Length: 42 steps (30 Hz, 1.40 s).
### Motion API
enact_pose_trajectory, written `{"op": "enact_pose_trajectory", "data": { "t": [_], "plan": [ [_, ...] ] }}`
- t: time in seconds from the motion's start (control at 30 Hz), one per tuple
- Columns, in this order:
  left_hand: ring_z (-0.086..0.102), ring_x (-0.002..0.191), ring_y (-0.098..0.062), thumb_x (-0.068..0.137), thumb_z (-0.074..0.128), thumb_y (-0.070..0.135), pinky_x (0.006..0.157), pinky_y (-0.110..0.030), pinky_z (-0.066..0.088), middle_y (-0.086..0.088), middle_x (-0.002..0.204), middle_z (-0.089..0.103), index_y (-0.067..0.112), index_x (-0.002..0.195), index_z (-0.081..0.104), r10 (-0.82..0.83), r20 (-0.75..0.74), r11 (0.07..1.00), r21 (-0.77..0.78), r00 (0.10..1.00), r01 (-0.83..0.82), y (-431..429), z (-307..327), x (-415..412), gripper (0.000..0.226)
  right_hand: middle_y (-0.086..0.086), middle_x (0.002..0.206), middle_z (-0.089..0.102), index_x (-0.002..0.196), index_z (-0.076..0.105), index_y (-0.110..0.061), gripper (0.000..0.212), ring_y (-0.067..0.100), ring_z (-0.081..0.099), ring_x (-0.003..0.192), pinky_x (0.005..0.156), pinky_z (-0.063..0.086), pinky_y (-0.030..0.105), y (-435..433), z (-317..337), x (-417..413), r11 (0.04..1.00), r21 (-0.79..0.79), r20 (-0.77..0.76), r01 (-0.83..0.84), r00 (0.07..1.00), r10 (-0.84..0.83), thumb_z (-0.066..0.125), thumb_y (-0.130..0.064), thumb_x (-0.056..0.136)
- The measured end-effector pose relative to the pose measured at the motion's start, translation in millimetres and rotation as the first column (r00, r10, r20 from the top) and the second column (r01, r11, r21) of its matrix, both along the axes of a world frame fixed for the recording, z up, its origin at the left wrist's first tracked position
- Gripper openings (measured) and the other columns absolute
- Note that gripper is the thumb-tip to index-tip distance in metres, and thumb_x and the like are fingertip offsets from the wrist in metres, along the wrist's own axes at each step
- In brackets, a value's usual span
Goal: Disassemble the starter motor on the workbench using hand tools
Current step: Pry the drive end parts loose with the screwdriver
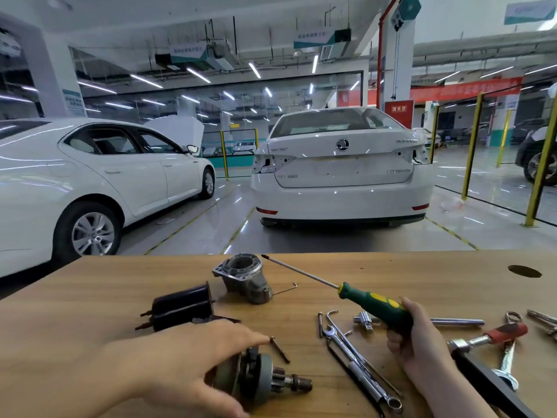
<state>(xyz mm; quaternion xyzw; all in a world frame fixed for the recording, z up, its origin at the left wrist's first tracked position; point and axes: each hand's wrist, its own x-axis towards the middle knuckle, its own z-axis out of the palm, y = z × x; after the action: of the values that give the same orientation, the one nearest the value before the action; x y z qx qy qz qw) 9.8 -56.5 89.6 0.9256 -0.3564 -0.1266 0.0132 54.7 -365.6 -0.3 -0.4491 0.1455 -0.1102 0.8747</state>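
Grey nose housing (241, 279) upright at 12 o'clock; black cylinder (180, 306) at 10; pinion-shaft unit (265, 378) sideways at 6; green screwdriver (373, 303) at 3.

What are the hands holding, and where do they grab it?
The right hand grips the green screwdriver by the back of its handle. The left hand only rests on the motor piece with the gear, fingers fairly straight.

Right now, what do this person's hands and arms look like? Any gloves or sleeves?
No gloves: the left hand and right hand are both bare. The left forearm and right forearm are bare too, with no sleeve in view. No ring, watch or bracelet shows, though the left hand is a little blurred.
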Motion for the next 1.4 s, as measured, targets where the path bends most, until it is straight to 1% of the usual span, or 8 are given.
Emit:
{"op": "enact_pose_trajectory", "data": {
  "t": [0.3,0.4,0.47,0.53,0.6,0.77,0.87,1.4],
  "plan": [
    [0.011,0.142,-0.016,0.086,0.056,0.025,0.113,-0.03,0.013,0.005,0.157,-0.012,0.052,0.104,-0.05,0.126,0.331,0.973,0.144,0.935,-0.182,0,-43,-25,0.111,0.013,0.053,0.048,0.08,0.05,-0.01,0.023,0.009,0.033,0.026,0.032,0.029,0.009,0,-2,0,0.998,-0.056,0.011,-0.021,1.0,0.021,0.046,-0.029,0.093],
    [0.038,0.135,-0.024,0.068,0.078,0.034,0.11,-0.043,0.03,-0.022,0.143,0.038,0.04,0.145,0.002,0.106,0.489,0.962,0.17,0.866,-0.213,-21,-49,-33,0.109,0.014,0.056,0.046,0.081,0.05,-0.01,0.022,0.008,0.033,0.026,0.032,0.028,0.009,1,-2,-2,0.997,-0.069,0.018,-0.034,0.999,0.035,0.046,-0.028,0.093],
    [0.066,0.103,-0.023,0.043,0.091,0.036,0.086,-0.04,0.055,-0.02,0.104,0.068,0.033,0.131,0.052,0.146,0.592,0.968,0.08,0.793,-0.238,-32,-42,-36,0.096,0.014,0.059,0.045,0.08,0.049,-0.01,0.022,0.008,0.033,0.027,0.032,0.028,0.009,2,-1,-3,0.997,-0.074,0.021,-0.038,0.999,0.04,0.046,-0.028,0.093],
    [0.048,0.124,-0.031,0.076,0.074,0.019,0.106,-0.045,0.037,-0.029,0.128,0.049,0.032,0.146,0.024,0.112,0.622,0.959,0.138,0.775,-0.249,-37,-45,-34,0.087,0.014,0.059,0.045,0.081,0.049,-0.01,0.023,0.008,0.033,0.027,0.032,0.028,0.009,2,-1,-5,0.996,-0.081,0.023,-0.039,0.999,0.041,0.046,-0.028,0.093],
    [0.026,0.135,-0.035,0.089,0.053,0.003,0.114,-0.043,0.019,-0.026,0.144,0.025,0.028,0.148,0.0,0.111,0.528,0.945,0.205,0.842,-0.254,-35,-51,-27,0.084,0.014,0.057,0.045,0.081,0.05,-0.009,0.023,0.008,0.033,0.027,0.032,0.028,0.009,2,-2,-6,0.996,-0.083,0.027,-0.03,0.999,0.032,0.046,-0.029,0.093],
    [0.069,0.088,-0.018,0.034,0.092,0.023,0.071,-0.02,0.055,-0.009,0.096,0.07,0.022,0.112,0.067,-0.047,0.698,0.996,0.091,0.714,-0.024,-12,-52,-26,0.082,0.016,0.059,0.048,0.082,0.05,-0.009,0.023,0.009,0.035,0.027,0.032,0.029,0.01,2,-3,-8,0.997,-0.079,0.023,-0.026,0.999,0.028,0.047,-0.029,0.092],
    [0.071,0.072,-0.01,0.009,0.091,0.034,0.057,-0.016,0.055,0.001,0.081,0.072,0.024,0.097,0.07,-0.008,0.694,0.999,0.04,0.72,-0.027,2,-58,-28,0.091,0.017,0.061,0.049,0.082,0.051,-0.009,0.022,0.009,0.035,0.028,0.032,0.03,0.01,2,-3,-8,0.997,-0.078,0.023,-0.029,0.999,0.031,0.047,-0.029,0.092],
    [0.066,0.083,-0.005,0.045,0.093,0.027,0.076,-0.01,0.051,-0.004,0.101,0.069,0.024,0.115,0.052,0.201,0.574,0.912,-0.405,0.794,0.062,30,-76,-46,0.081,0.016,0.063,0.046,0.081,0.048,-0.012,0.021,0.008,0.033,0.027,0.032,0.029,0.008,2,-1,0,0.998,-0.044,0.024,-0.05,0.998,0.051,0.045,-0.028,0.093]
  ]
}}
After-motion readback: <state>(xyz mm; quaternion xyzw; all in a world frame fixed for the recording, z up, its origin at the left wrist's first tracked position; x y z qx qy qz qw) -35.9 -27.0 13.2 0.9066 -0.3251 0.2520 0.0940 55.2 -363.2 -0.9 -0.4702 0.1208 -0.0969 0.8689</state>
